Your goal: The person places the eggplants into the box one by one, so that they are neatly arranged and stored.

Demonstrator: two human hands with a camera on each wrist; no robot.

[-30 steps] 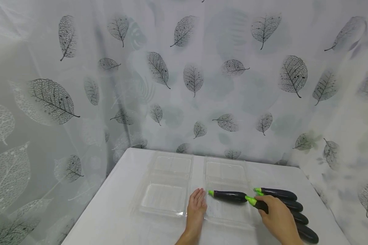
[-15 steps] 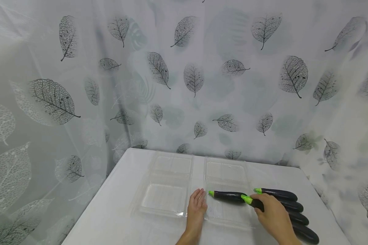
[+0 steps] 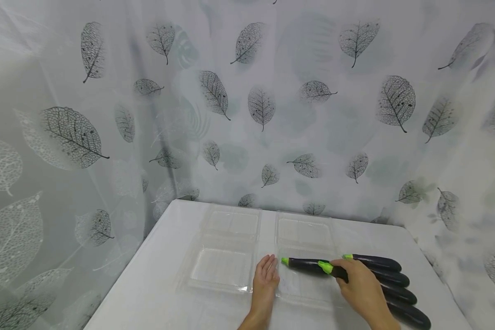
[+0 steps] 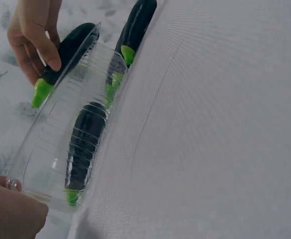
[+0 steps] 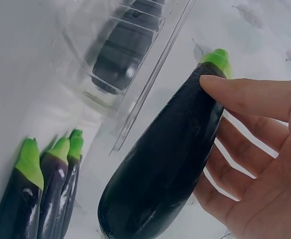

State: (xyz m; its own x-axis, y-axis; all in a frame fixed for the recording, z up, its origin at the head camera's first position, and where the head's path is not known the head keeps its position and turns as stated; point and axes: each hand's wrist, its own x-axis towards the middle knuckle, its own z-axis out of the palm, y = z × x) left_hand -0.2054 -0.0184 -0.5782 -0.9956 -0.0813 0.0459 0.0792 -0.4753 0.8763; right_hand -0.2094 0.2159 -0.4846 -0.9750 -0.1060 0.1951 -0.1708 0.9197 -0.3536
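A person works over a white-covered desk [image 3: 140, 300] with both hands. The landmark is the loaded container [image 3: 294, 288], a transparent plastic one lying unfolded, with a near half and a far half. One dark eggplant [image 3: 305, 265] lies crosswise in its near half, green end toward the container's left edge.

The right hand [image 3: 360, 285] pinches another eggplant, the held eggplant [image 5: 160, 159], between thumb and fingers near its green end. That eggplant is raised above the loaded container's right edge, its green end directed inward; from the head view it overlaps the blunt end of the one lying inside. The left hand [image 3: 265, 279] rests at the loaded container's left edge, its fingers straight and side by side; how its thumb lies cannot be told.

Right of the loaded container is a row of four eggplants [image 3: 401, 294], stacked one nearer than the next, partly covered by the right hand and forearm. To the left of the loaded container, past a narrow gap, a second unfolded container [image 3: 220, 266] lies parallel to it. Beyond the loaded container hangs a pale leaf-print curtain [image 3: 288, 123].
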